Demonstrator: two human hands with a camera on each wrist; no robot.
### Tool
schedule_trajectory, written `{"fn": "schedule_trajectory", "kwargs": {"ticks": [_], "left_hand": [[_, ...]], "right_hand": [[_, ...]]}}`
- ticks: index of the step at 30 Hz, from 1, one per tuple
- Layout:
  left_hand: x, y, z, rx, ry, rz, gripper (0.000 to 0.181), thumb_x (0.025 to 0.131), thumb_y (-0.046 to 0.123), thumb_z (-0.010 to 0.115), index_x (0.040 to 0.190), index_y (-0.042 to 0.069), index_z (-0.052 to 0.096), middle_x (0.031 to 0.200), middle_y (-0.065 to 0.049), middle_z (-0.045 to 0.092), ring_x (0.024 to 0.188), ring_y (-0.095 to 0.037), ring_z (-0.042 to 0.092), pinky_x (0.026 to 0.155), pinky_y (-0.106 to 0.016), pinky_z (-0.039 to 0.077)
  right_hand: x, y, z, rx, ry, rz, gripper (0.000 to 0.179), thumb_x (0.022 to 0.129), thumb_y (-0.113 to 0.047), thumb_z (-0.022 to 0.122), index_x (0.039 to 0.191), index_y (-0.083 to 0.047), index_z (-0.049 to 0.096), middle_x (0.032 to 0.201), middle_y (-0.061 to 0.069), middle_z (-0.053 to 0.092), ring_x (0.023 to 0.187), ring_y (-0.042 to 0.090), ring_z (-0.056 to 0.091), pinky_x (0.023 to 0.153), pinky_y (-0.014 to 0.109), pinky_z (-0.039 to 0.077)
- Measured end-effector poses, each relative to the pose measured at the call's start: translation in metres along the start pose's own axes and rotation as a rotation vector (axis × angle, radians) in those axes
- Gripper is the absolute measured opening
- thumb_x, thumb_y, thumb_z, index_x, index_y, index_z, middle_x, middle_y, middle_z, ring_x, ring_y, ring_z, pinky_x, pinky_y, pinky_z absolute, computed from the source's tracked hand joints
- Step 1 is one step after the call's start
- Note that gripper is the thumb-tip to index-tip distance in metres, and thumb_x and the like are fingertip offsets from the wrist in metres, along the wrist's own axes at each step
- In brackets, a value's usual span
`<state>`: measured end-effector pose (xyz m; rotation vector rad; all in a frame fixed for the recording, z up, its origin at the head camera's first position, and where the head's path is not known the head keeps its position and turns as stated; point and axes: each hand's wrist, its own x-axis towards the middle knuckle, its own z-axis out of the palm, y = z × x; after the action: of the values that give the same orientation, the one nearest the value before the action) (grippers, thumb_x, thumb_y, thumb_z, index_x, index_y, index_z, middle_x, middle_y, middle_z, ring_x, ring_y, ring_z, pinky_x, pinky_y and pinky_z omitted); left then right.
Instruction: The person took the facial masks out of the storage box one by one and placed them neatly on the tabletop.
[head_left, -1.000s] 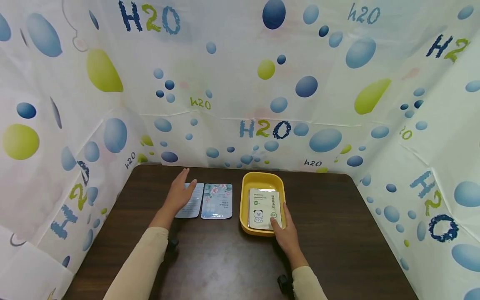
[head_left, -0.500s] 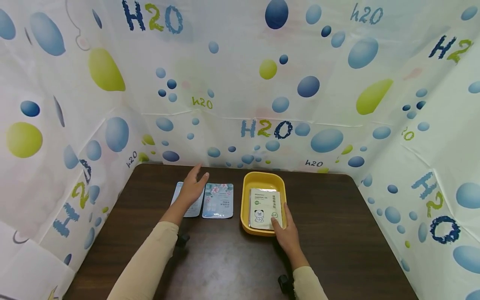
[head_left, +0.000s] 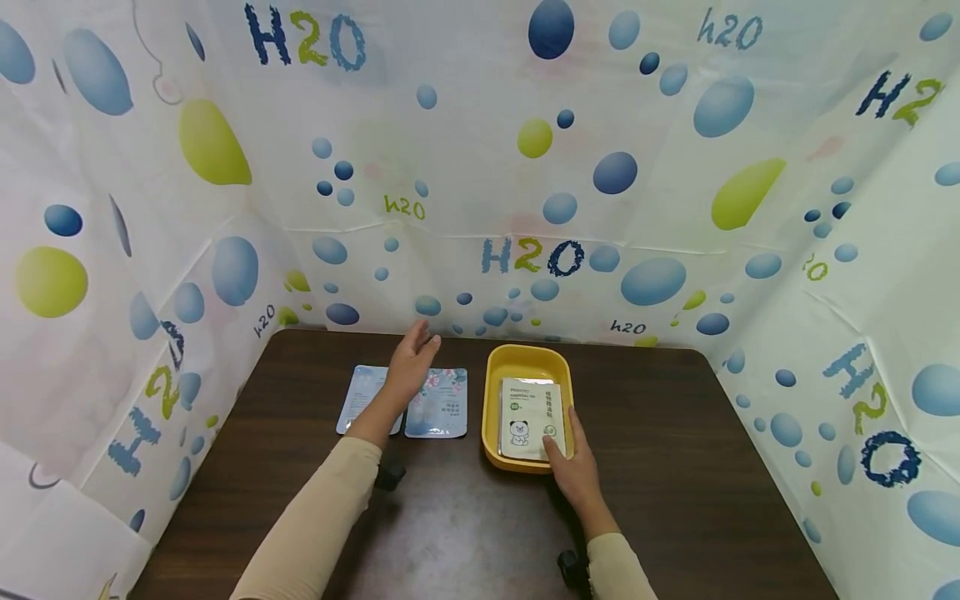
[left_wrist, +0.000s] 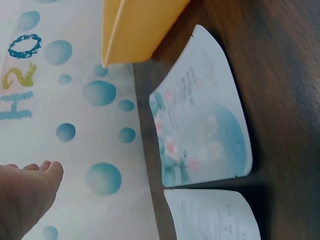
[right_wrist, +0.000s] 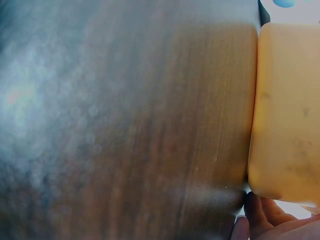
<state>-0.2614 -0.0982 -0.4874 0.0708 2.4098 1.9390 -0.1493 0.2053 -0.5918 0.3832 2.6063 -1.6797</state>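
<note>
A yellow plastic tray (head_left: 525,360) stands on the table, holding a pale green packet (head_left: 528,417) with a cartoon bear on it. At the tray's near right corner my right hand (head_left: 577,473) grips the wall, thumb inside over the packet and fingers outside. The right wrist view shows its fingers (right_wrist: 270,215) against the tray's side. My left hand (head_left: 408,367) reaches over two flat sachets, fingers extended and holding nothing. Under it lie a flowered blue sachet (head_left: 442,412) and a light blue sachet with printed text (head_left: 358,400), partly hidden by the wrist.
The dark brown wooden table (head_left: 645,433) has its far edge against a white curtain (head_left: 450,125) printed with blue and green spots. The curtain also rises at the left and right sides.
My left hand has moved right, from above the text-printed sachet to the gap between the two sachets, partly over the flowered one. The right hand and tray have stayed put.
</note>
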Motion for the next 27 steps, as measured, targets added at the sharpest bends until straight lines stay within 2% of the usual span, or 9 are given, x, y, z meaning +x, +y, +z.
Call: {"fn": "schedule_trajectory", "kwargs": {"ticks": [4,9,19,27], "left_hand": [[0.002,0.006,0.007,-0.042,-0.016,0.017,0.065,0.108,0.036,0.048,0.164,0.018,0.02,0.17,-0.005,0.026,0.157,-0.029,0.026,0.127,-0.05,0.027],[0.002,0.016,0.018,-0.043,-0.042,0.021,0.065,0.108,0.034,0.048,0.164,0.019,0.02,0.17,-0.006,0.026,0.157,-0.027,0.027,0.125,-0.05,0.029],[0.002,0.029,0.043,-0.055,-0.081,0.01,0.064,0.107,0.04,0.048,0.164,0.025,0.023,0.169,0.004,0.029,0.155,-0.022,0.032,0.125,-0.048,0.031],[0.005,0.032,0.062,-0.09,-0.102,0.033,0.064,0.107,0.035,0.05,0.164,0.023,0.024,0.169,-0.001,0.03,0.155,-0.025,0.032,0.124,-0.051,0.031]], "right_hand": [[0.001,0.0,-0.001,-0.004,0.006,-0.011,0.082,0.099,-0.042,0.063,0.164,-0.035,0.015,0.17,0.011,0.025,0.155,0.04,0.026,0.124,0.064,0.02],[0.001,-0.001,-0.002,-0.006,0.011,-0.02,0.082,0.099,-0.044,0.063,0.164,-0.035,0.015,0.17,0.012,0.025,0.155,0.04,0.026,0.124,0.065,0.02],[-0.003,0.002,0.003,-0.018,0.015,-0.017,0.08,0.099,-0.042,0.063,0.164,-0.035,0.017,0.168,0.014,0.028,0.154,0.041,0.028,0.123,0.065,0.023],[-0.001,0.0,0.001,-0.026,0.018,-0.023,0.081,0.1,-0.043,0.062,0.165,-0.033,0.015,0.169,0.014,0.026,0.155,0.042,0.026,0.123,0.066,0.021]]}}
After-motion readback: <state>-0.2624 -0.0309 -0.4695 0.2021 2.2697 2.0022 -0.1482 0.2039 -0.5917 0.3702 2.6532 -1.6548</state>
